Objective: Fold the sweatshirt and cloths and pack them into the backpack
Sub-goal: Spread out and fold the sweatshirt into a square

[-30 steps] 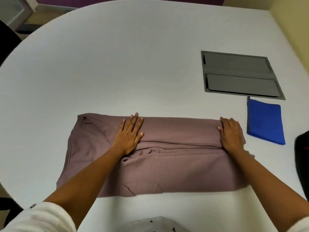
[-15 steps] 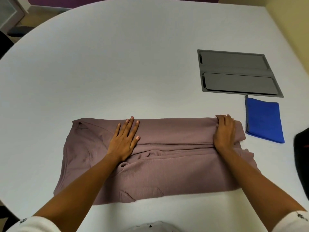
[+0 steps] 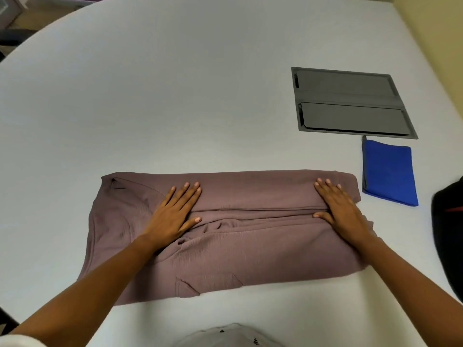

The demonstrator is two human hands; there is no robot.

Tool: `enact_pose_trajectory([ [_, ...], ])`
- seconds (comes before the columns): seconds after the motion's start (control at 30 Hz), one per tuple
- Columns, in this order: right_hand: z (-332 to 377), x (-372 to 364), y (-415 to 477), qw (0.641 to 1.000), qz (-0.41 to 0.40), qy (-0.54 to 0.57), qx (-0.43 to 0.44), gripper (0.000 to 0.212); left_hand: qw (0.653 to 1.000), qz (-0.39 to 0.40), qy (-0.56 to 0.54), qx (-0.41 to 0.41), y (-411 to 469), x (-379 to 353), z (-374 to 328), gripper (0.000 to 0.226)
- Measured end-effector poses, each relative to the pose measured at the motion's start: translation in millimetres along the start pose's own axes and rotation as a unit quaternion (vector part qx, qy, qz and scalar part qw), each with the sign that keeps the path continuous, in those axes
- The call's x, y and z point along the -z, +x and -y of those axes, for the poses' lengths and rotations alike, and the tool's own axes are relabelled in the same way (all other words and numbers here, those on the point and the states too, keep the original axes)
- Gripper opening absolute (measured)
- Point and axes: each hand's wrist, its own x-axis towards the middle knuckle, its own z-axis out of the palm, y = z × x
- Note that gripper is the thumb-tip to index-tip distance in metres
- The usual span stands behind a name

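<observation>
A dark object, perhaps the backpack, is cut off at the 3 o'clock edge. The mauve sweatshirt lies half-folded at 6 o'clock on the white tabletop. The left hand and right hand lie palm-down on it, fingers extended flat, gripping nothing. A folded blue cloth lies at 3 o'clock, just below a grey hatch.

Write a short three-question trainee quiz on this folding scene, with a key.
1. True or false: both hands lie flat on the sweatshirt.
2. Which colour is the folded cloth beside the sweatshirt? A red, B blue, C green.
3. Fill in: the grey panel lies ___ the cloth, farther from the person.

Key: 1 true: left hand and right hand press it, palms down. 2 B. 3 beyond.
</observation>
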Motion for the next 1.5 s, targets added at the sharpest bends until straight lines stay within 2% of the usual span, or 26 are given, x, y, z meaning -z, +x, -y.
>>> enact_pose_trajectory([
  [0.1, -4, 7, 2, 0.999, 0.027, -0.021, 0.029, 0.07, 0.999, 0.014, 0.008, -0.04, -8, 1, 7, 0.073],
  [0.2, -2, 7, 2, 0.997, -0.004, -0.059, 0.058, 0.073, 0.998, 0.031, 0.012, -0.062, -10, 3, 13, 0.075],
  [0.33, 7, 14, 9, 0.994, -0.058, -0.071, 0.052, 0.08, 0.998, 0.036, 0.016, -0.057, -11, 3, 11, 0.067],
  [0.47, 10, 34, 19, 0.983, -0.129, -0.102, 0.078, 0.055, 0.999, 0.021, -0.004, -0.034, -12, 3, 5, 0.059],
  [0.5, 8, 34, 19, 0.982, -0.125, -0.113, 0.081, 0.05, 0.999, 0.018, -0.005, -0.033, -12, 3, 4, 0.059],
  [0.57, 4, 24, 14, 0.986, -0.093, -0.12, 0.076, 0.054, 0.999, 0.018, -0.008, -0.036, -12, 3, 3, 0.058],
  [0.67, 2, 4, 8, 0.998, -0.011, -0.064, 0.001, 0.083, 0.999, 0.019, -0.011, -0.039, -11, 3, 3, 0.058],
  [0.7, 4, 4, 10, 0.999, 0.002, -0.045, -0.024, 0.086, 0.999, 0.017, -0.013, -0.039, -12, 3, 2, 0.059],
  [0.8, 13, 13, 19, 0.997, 0.023, 0.014, -0.075, 0.078, 0.999, 0.014, -0.038, -0.033, -12, 5, 0, 0.06],
  [0.87, 25, 17, 23, 0.994, -0.005, 0.06, -0.087, 0.066, 0.998, 0.008, -0.06, -0.024, -12, 5, -1, 0.061],
  [0.93, 45, 17, 28, 0.992, -0.027, 0.084, -0.087, 0.064, 0.997, 0.009, -0.074, -0.019, -10, 5, 0, 0.062],
  [1.03, 66, 0, 27, 0.997, 0.021, 0.048, -0.065, 0.068, 0.996, 0.022, -0.083, -0.02, -10, 5, 0, 0.065],
  [1.13, 52, -15, 19, 0.996, 0.051, -0.018, -0.075, 0.076, 0.995, 0.026, -0.089, -0.029, -12, 6, 2, 0.062],
  [1.3, 15, -6, 9, 0.978, 0.02, -0.069, -0.197, 0.073, 0.992, 0.039, -0.117, -0.027, -12, 9, 5, 0.056],
  [1.4, 4, -5, 3, 0.952, 0.031, 0.012, -0.304, 0.08, 0.991, 0.041, -0.123, -0.025, -13, 8, 5, 0.057],
  [1.5, 10, -1, 4, 0.942, 0.008, 0.081, -0.325, 0.084, 0.983, 0.035, -0.181, 0.002, -9, 15, 2, 0.055],
])
